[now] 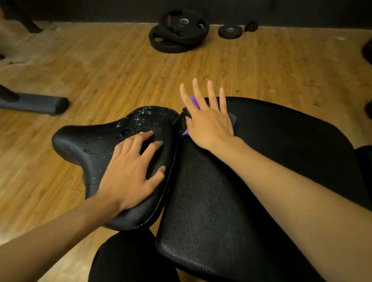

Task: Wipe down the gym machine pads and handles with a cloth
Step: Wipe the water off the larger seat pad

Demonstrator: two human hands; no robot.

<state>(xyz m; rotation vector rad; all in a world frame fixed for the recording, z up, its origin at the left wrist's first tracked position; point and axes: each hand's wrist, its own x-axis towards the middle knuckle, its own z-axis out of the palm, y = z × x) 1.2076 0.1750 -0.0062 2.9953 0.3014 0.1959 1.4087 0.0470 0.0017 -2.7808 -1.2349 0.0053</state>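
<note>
While my right hand (208,122) lies flat with its fingers spread, it presses the purple cloth (194,101) onto the far end of the big pad (231,199), just beside the gap. Only bits of cloth peek out, at 11 and 7 o'clock of my hand, so I cannot tell which way it lies. My left hand (132,170) rests spread on the small seat (88,142), at 9 o'clock of the big pad. Water drops (144,118) sit on the seat. I think I am wiping the big pad, which runs from 6 to 12 o'clock. Next, the cloth should cross to the wet seat and soak up the drops.
</note>
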